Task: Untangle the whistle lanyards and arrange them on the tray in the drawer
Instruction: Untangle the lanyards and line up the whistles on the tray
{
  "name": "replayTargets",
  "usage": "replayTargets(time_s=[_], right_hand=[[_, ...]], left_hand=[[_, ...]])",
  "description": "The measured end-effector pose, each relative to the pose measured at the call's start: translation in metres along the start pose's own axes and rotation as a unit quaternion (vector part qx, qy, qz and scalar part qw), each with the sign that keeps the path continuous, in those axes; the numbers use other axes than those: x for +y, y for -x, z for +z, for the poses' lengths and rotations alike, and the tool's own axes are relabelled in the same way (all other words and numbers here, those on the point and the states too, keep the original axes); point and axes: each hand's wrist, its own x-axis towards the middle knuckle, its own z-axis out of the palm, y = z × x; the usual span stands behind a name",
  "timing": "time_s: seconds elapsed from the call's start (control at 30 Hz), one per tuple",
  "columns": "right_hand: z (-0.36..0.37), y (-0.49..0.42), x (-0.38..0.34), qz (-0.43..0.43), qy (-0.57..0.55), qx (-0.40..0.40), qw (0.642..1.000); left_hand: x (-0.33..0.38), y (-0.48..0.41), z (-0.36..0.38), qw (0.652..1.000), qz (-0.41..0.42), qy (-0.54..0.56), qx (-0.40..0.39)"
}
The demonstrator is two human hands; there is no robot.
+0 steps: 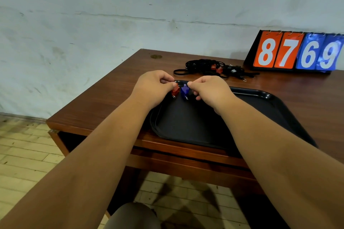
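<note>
A black tray (pixel 256 95) lies on the wooden desk (pixel 115 95) in front of me. At its far left corner my left hand (pixel 152 87) pinches a red whistle (pixel 175 90). Right beside it, my right hand (pixel 210 89) pinches a blue whistle (pixel 184 90); something dark sits under its fingers, too hidden to name. Both whistles rest at the tray's far rim. Behind the tray a tangled pile of black lanyards (pixel 210 68) with red whistles lies on the desk.
A flip scoreboard (pixel 296 52) reading 87 and 69 stands at the desk's back right against the wall. A shut drawer front (pixel 186 161) runs under the desk's near edge. A tiled floor lies to the left.
</note>
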Motion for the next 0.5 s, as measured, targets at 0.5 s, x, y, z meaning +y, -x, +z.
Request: replayTargets(time_s=[0.5], right_hand=[[-0.031, 0.011, -0.016, -0.002, 0.077, -0.100, 0.992]], left_hand=[[0.003, 0.011, -0.010, 0.995, -0.054, 0.077, 0.030]])
